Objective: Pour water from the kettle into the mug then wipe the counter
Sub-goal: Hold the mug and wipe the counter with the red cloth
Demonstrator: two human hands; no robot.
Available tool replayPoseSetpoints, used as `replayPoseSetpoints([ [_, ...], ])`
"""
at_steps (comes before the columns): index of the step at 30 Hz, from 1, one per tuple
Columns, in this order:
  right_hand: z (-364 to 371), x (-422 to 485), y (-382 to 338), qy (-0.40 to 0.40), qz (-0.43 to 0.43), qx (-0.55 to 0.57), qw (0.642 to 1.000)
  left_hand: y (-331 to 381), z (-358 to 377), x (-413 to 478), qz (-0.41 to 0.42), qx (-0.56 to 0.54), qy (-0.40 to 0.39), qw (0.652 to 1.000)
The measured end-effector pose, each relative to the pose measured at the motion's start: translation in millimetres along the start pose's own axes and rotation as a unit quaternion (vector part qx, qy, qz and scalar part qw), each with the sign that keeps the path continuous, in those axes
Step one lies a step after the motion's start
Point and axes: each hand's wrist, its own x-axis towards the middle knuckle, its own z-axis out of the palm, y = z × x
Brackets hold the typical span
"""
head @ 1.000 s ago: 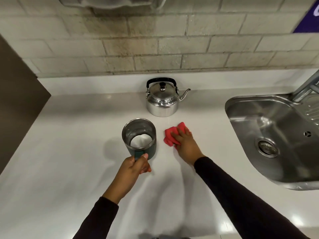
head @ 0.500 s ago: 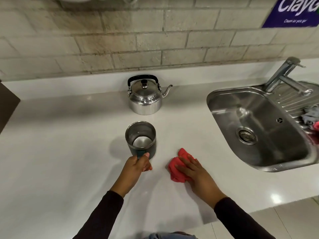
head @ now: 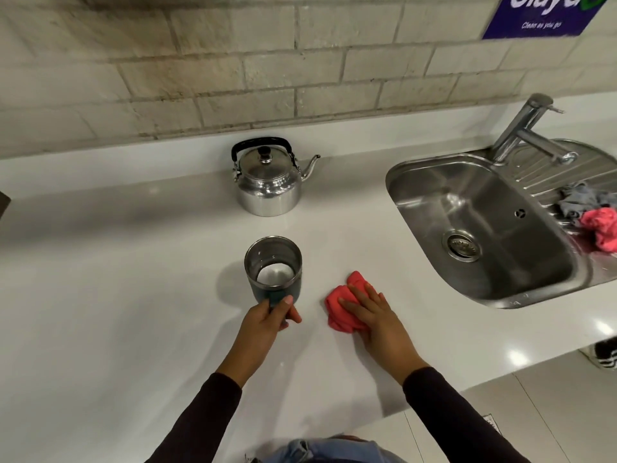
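Note:
A shiny steel kettle (head: 268, 183) with a black handle stands upright at the back of the white counter (head: 117, 295), spout to the right. In front of it stands a dark green mug (head: 273, 270) with a steel inside and water in the bottom. My left hand (head: 267, 324) grips the mug's handle at its near side. To the right, my right hand (head: 379, 320) lies flat on a crumpled red cloth (head: 340, 307), pressing it onto the counter.
A steel sink (head: 480, 228) with a tap (head: 531, 132) is set into the counter at the right. A grey rag and a pink rag (head: 601, 227) lie on its drainer. A tiled wall runs behind. The counter's front edge is close to my body.
My right hand has slid the red cloth from beside the mug toward me and to the right. The left hand has stayed on the mug. My view has shifted right, showing more sink.

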Motion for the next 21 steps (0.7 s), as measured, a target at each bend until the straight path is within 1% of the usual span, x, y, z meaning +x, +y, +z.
replayPoseSetpoints([
  [1, 0, 0, 1, 0.003, 0.000, -0.002, 1.000, 0, -1, -3, 0.005, -0.005, 0.021, 1.000],
  [3, 1, 1, -1, 0.011, 0.002, 0.001, 1.000, 0, -7, -11, 0.018, -0.033, 0.094, 0.995],
  [5, 1, 2, -1, 0.025, 0.007, 0.006, 1.000, 0, -14, -18, 0.046, -0.018, 0.173, 0.984],
  [7, 1, 7, 0, 0.043, 0.015, 0.006, 0.999, 5, -18, -24, 0.078, 0.008, 0.200, 0.977],
  [12, 12, 8, -4, 0.072, 0.065, 0.025, 0.995, 7, -2, -39, 0.105, 0.017, 0.083, 0.991],
  [16, 7, 20, 2, 0.062, 0.059, 0.017, 0.996, 17, 29, -37, 0.108, 0.023, 0.008, 0.994],
  [18, 2, 34, 11, 0.060, 0.063, 0.019, 0.996, 21, 42, -31, 0.112, 0.025, -0.015, 0.993],
  [21, -5, 58, 25, 0.063, 0.068, 0.020, 0.995, 25, 58, -22, 0.111, 0.033, -0.023, 0.993],
])
